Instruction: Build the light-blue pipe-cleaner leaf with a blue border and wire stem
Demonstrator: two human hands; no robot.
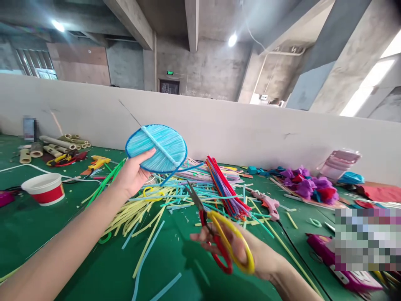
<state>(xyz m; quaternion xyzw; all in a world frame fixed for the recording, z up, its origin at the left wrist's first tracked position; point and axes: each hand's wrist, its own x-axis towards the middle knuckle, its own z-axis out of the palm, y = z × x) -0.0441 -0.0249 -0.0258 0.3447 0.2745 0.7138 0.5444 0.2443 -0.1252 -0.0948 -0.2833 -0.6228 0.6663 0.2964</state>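
My left hand (137, 171) is closed on a round blue disc (166, 146), with the thumb on its face and the fingers hidden behind. The disc is covered in light blue strands and has a dark blue rim; a raised strip crosses it and a thin wire sticks out at the upper left. A blue strip hangs loose at its lower edge. In my right hand (233, 246) is a pair of scissors (239, 238) with one yellow and one red handle. Their blades look nearly closed and point up and left, below the disc and apart from it.
Yellow and blue strips (138, 211) and a red and purple bundle (227, 188) lie on the green table (175, 259). At left stand a paper cup (44, 190), a yellow glue gun (99, 162) and bamboo pieces (59, 143). A pink glue gun (267, 202) and purple flowers (305, 184) lie right.
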